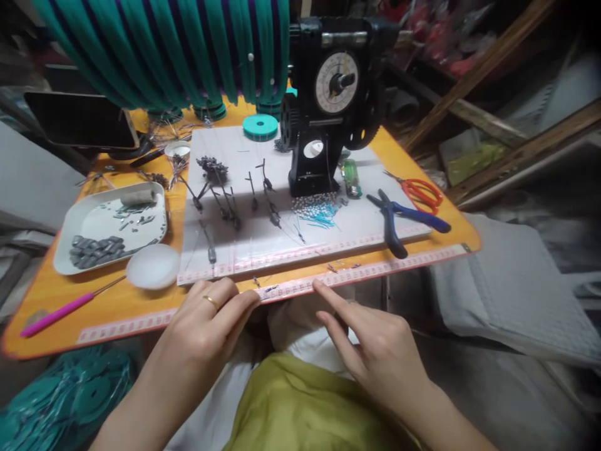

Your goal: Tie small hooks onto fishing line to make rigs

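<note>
My left hand (206, 319), with a ring on one finger, rests at the near edge of the orange board (56, 294), fingers curled together near a tiny metal piece (270, 289) on the measuring tape strip (366, 269). My right hand (370, 341) points its index finger at the same strip, the other fingers loosely bent. Nothing is visibly held in either hand. On the white mat (357, 219) lie several wire rigs with dark weights (235, 200) and a pile of thin teal pins (319, 210).
A black winding machine with a dial (328, 94) stands at the back of the mat under teal thread skeins (178, 50). Blue pliers (399, 219), orange scissors (422, 191), a lighter (351, 178), a white tray of grey weights (141, 235), a white bowl (153, 266) and a pink hook tool (61, 311) lie around.
</note>
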A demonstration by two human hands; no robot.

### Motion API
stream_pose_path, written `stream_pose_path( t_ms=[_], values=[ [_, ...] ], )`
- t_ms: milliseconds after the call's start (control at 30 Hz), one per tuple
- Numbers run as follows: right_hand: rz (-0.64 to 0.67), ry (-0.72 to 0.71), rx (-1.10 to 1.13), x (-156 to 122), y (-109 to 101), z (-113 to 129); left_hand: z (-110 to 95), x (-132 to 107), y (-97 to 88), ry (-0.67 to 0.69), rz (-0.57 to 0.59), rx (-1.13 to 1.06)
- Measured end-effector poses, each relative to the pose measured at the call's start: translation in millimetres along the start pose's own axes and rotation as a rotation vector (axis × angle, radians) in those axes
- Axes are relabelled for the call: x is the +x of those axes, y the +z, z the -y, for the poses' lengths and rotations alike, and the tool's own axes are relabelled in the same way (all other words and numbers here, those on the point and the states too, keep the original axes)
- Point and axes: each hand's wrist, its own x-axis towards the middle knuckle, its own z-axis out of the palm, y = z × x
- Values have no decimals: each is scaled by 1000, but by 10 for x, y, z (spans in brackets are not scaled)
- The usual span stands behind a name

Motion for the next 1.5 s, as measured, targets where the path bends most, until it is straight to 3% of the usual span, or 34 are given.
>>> stream_pose_path(
  t_ms=[500,1300,1433,1500],
  values=[
    [-16,106,157,-65,-59,-42,35,-20,3,34,15,-7],
    [-47,45,122,-28,-78,-58,-11,38,-16,-22,-11,-7],
    [-79,46,176,-57,-57,-40,-13,33,-14,6,-56,-9],
    [-179,47,232,-68,-59,31,-33,5,-2,1,-132,-33]
  ],
)
